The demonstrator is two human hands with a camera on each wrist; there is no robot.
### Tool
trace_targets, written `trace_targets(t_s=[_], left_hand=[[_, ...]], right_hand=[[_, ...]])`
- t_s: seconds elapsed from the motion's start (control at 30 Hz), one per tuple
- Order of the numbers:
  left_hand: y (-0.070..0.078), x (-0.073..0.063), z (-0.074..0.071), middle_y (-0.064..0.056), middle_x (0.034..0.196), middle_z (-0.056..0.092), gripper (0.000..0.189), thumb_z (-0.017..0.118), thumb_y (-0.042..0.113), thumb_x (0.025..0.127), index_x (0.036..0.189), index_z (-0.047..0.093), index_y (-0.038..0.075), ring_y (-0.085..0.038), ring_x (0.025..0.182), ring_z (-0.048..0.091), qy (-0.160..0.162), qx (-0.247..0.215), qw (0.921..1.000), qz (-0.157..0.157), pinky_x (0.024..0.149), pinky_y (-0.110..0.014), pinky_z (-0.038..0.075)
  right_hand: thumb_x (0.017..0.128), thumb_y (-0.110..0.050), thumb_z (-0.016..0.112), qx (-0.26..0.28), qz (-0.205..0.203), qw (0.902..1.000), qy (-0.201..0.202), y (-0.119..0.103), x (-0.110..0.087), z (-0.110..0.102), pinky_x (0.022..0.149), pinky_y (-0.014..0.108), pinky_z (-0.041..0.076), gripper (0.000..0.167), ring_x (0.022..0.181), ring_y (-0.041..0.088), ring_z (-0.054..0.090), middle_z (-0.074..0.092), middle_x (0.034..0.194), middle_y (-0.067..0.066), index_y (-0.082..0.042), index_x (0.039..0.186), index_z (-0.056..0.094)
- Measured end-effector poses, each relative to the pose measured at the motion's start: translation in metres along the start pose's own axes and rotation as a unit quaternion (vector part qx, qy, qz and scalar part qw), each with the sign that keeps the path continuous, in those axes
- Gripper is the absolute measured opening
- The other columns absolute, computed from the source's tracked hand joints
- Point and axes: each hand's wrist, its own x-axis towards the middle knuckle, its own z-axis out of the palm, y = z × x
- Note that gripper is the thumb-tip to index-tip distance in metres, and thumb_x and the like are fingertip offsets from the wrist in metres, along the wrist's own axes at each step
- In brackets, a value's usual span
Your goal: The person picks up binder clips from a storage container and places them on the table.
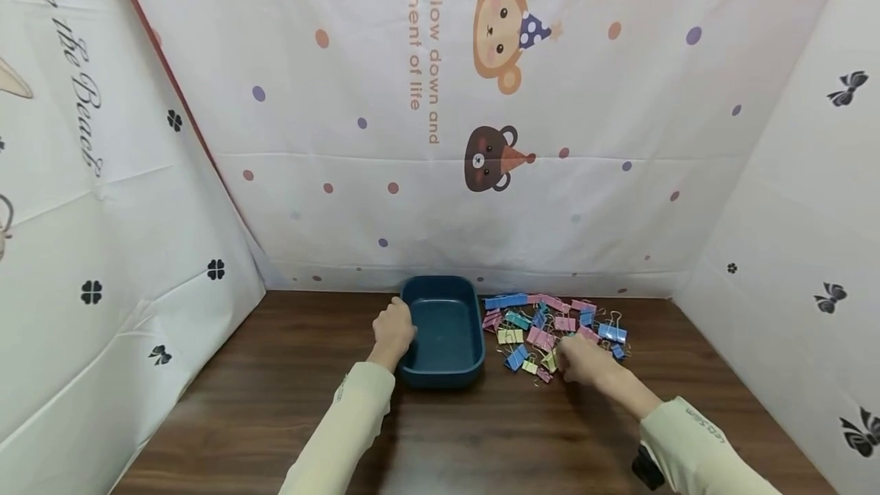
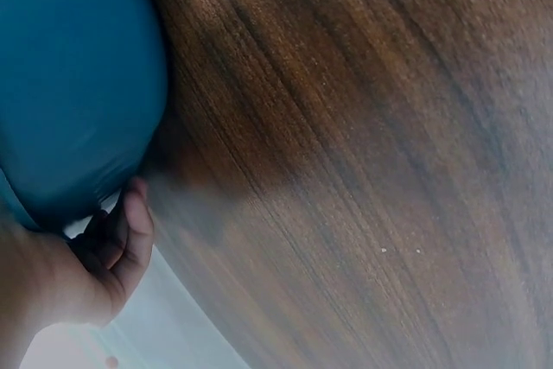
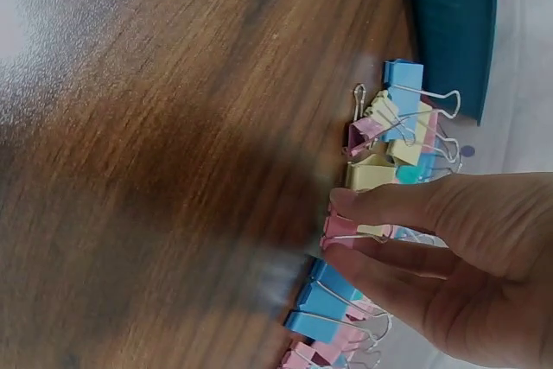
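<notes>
A dark teal plastic bin [image 1: 443, 380] stands on the wooden table, with nothing visible inside. My left hand [image 1: 395, 331] grips its left side; in the left wrist view curled fingers [image 2: 134, 235] hold the rim. To the right of the bin lies a spread of binder clips in pink, blue, yellow and teal, among them a yellow clip [image 1: 510, 336]. My right hand [image 1: 584, 361] reaches into the near right part of this spread. In the right wrist view its thumb and finger pinch a pink binder clip [image 3: 340, 227], beside a blue clip [image 3: 324, 300].
The brown table [image 1: 522, 441] runs up to a printed white cloth [image 1: 577, 235] behind it. More cloth hangs on the left and right sides. A blue clip with raised wire handles [image 1: 612, 332] lies at the spread's right edge.
</notes>
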Motion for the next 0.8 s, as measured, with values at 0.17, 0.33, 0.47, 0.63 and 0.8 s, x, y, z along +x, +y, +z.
trace_targets(t_s=[0.17,0.33,0.47,0.63,0.8], left_hand=[[-0.001,-0.002,0.000,-0.021,0.106,0.070,0.062,0.078,0.025,0.091,0.135,0.049,-0.009,-0.033,0.082,0.071,-0.020,0.004,0.9998,0.009,0.074,-0.046,0.060],[-0.003,-0.003,-0.001,-0.020,0.106,0.071,0.060,0.078,0.025,0.091,0.134,0.051,-0.007,-0.033,0.084,0.072,-0.020,0.011,0.9997,-0.002,0.076,-0.046,0.060],[-0.004,-0.003,-0.002,-0.021,0.104,0.071,0.058,0.078,0.023,0.091,0.132,0.052,-0.007,-0.033,0.083,0.072,-0.016,0.016,0.9997,-0.003,0.075,-0.046,0.060],[-0.003,-0.003,-0.002,-0.021,0.101,0.070,0.053,0.077,0.021,0.091,0.128,0.053,-0.008,-0.033,0.080,0.071,-0.011,0.012,0.9999,0.003,0.072,-0.046,0.060],[-0.002,0.000,-0.004,-0.020,0.096,0.068,0.046,0.078,0.020,0.091,0.121,0.055,-0.006,-0.031,0.073,0.069,-0.007,0.004,1.0000,0.004,0.068,-0.045,0.059]], right_hand=[[0.065,0.018,0.067,0.002,0.026,0.9995,0.017,-0.001,-0.005,0.007,0.050,0.022,0.029,0.032,0.056,0.008,0.037,0.044,0.062,-0.006,-0.010,0.061,0.053],[0.065,0.018,0.062,0.012,0.019,0.9995,0.022,-0.004,-0.006,0.010,0.052,0.022,0.019,0.041,0.055,0.007,0.026,0.028,0.063,-0.009,-0.014,0.059,0.038],[0.070,0.016,0.071,0.005,0.029,0.9995,0.009,-0.008,-0.002,0.005,0.049,0.023,0.031,0.032,0.056,0.006,0.040,0.050,0.061,-0.008,-0.011,0.063,0.055],[0.076,0.008,0.079,-0.032,0.054,0.9978,-0.019,-0.013,0.008,-0.012,0.055,0.031,0.052,0.025,0.067,0.017,0.065,0.074,0.087,0.014,0.001,0.098,0.072],[0.080,0.006,0.075,-0.048,0.061,0.9967,-0.027,-0.018,0.024,-0.031,0.051,0.029,0.042,0.024,0.063,0.016,0.059,0.071,0.085,0.014,0.003,0.103,0.069]])
